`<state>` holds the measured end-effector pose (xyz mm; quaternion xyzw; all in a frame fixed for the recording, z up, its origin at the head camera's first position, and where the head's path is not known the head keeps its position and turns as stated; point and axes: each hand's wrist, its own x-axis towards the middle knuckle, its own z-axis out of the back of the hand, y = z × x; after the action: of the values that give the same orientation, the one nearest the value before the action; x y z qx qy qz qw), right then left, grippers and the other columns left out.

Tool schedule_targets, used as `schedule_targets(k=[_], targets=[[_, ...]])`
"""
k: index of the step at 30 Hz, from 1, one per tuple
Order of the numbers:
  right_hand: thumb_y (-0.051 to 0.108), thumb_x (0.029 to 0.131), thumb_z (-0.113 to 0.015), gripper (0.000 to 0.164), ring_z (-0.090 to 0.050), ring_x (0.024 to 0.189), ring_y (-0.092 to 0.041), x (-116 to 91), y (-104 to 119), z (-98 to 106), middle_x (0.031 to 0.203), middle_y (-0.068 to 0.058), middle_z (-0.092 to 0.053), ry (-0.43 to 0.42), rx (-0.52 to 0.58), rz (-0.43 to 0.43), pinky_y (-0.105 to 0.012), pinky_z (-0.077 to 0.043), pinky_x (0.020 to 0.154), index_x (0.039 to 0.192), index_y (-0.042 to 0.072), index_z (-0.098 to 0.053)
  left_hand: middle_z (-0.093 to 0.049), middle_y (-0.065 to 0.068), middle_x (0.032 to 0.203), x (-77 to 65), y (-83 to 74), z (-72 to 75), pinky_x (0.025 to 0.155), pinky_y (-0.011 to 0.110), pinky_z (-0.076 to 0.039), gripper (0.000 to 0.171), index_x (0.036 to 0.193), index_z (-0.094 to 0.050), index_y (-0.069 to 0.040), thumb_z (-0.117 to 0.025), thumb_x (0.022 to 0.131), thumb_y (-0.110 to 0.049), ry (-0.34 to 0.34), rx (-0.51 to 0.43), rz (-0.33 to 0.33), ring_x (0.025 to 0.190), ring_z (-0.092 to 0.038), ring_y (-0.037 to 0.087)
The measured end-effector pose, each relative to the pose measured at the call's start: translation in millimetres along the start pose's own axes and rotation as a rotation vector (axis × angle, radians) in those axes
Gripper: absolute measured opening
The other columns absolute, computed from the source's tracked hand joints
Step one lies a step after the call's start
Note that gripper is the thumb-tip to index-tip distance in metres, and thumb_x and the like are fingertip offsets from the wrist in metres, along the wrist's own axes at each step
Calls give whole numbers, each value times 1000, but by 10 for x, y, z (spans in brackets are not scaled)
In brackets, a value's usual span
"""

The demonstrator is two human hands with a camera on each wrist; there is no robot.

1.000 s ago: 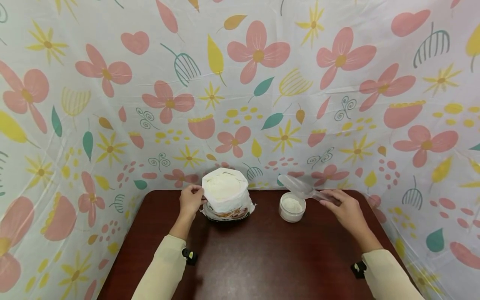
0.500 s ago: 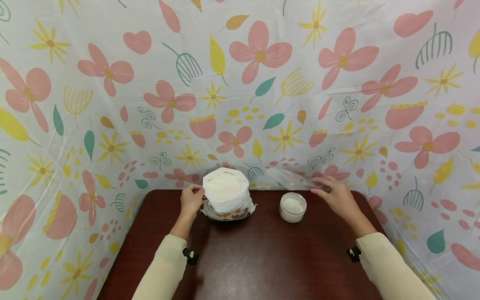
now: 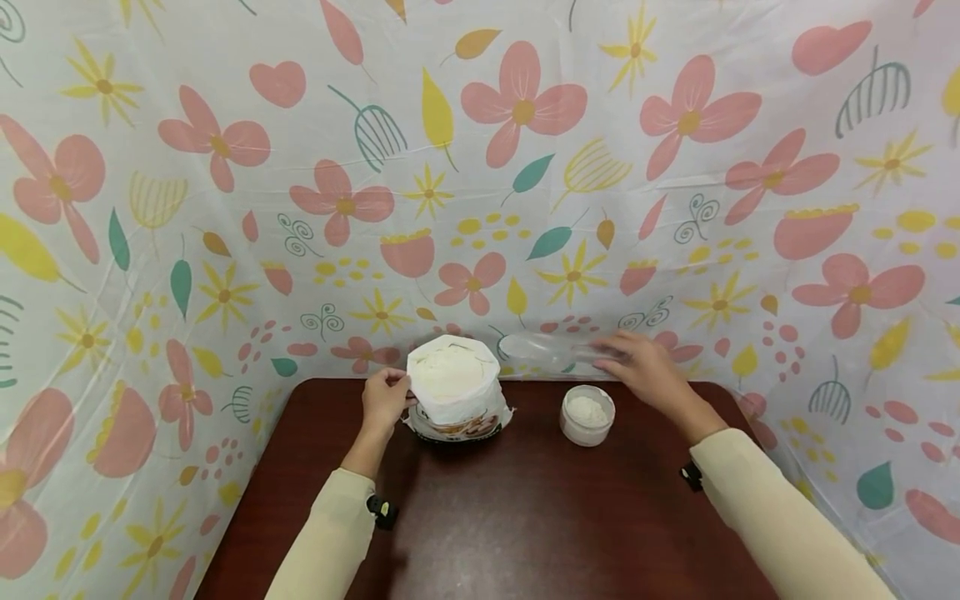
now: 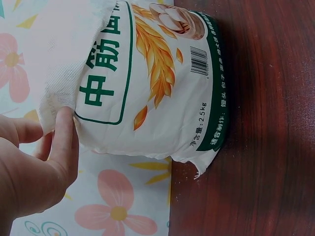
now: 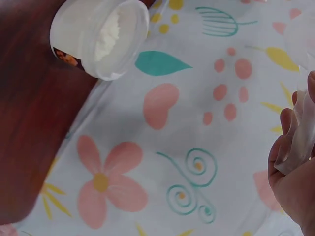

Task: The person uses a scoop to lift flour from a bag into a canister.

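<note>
A white flour bag (image 3: pixel 453 383) with its top rolled open stands at the back of the table, full of pale flour. My left hand (image 3: pixel 385 400) pinches the bag's folded rim at its left side; the left wrist view shows the thumb and fingers on that rim (image 4: pixel 56 103). In my right hand (image 3: pixel 641 367) is the handle of a clear plastic scoop (image 3: pixel 536 352), held in the air with its bowl pointing left, close to the bag's right edge. Below the scoop stands a clear round jar (image 3: pixel 587 417), partly filled with white flour and without a lid.
The dark red-brown table (image 3: pixel 487 517) ends at a floral cloth backdrop (image 3: pixel 480 208) just behind the bag and jar. Specks of flour lie on the wood beside the bag.
My right hand has carried the scoop leftward and a little up, from over the jar to beside the bag. The left hand stays on the bag's rim.
</note>
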<state>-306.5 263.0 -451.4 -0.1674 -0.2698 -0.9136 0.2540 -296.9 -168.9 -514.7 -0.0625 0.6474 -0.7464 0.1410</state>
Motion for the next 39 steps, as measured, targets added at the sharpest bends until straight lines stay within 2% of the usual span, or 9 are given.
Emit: schedule_targets(k=[6,12,16,20,25,30,35,39], targets=[[22,93,-79,29,-68,105,-28,196,165,46,119,-7,-72,74,-48,61,-48,-61,82,121,14,-77,-63,16,95,-5,7,-10,82,48,-67,21,114,-66,7,-60,101,-7,-1,10,0,69,-69,15],[19,90,-81,30,-68,109,-32,388,336,51,120,-11,-73,113,-138,142,-50,-61,85,119,11,-77,-63,16,94,-13,-1,4,76,40,-69,22,115,-66,7,-59,101,-8,-2,18,-4,70,-68,15],[21,89,-82,33,-69,100,-28,522,440,46,111,-7,-74,138,-180,195,-45,-61,81,120,13,-78,-62,16,94,-25,-7,14,72,36,-69,22,116,-65,7,-59,101,-8,4,23,-3,70,-68,16],[21,88,-83,31,-69,93,-25,669,517,39,104,-4,-73,147,-230,261,-42,-60,79,118,15,-79,-62,16,94,-34,-15,10,77,43,-69,22,116,-65,8,-59,101,-7,9,17,-2,70,-69,16],[19,84,-87,26,-69,95,-28,819,605,17,101,-6,-72,160,-313,366,-45,-61,85,108,12,-79,-63,17,94,-29,-18,-10,81,47,-68,22,116,-65,8,-59,101,-7,9,17,-5,70,-70,16],[19,83,-87,25,-66,91,-26,933,728,2,96,-5,-69,188,-396,443,-41,-60,80,105,13,-79,-63,16,94,-8,9,-14,79,45,-68,22,117,-65,7,-60,101,-8,13,17,-17,69,-69,15],[20,84,-87,21,-66,92,-28,1071,893,28,99,-6,-71,252,-493,488,-40,-61,79,103,14,-79,-63,14,93,-5,18,-1,81,47,-68,22,117,-65,7,-60,102,-8,12,8,-21,70,-69,16],[21,84,-87,20,-65,90,-28,1172,1014,38,99,-4,-71,292,-578,478,-41,-61,75,102,17,-79,-64,15,93,0,19,2,78,44,-68,21,116,-66,6,-60,101,-8,5,10,-20,68,-69,13]])
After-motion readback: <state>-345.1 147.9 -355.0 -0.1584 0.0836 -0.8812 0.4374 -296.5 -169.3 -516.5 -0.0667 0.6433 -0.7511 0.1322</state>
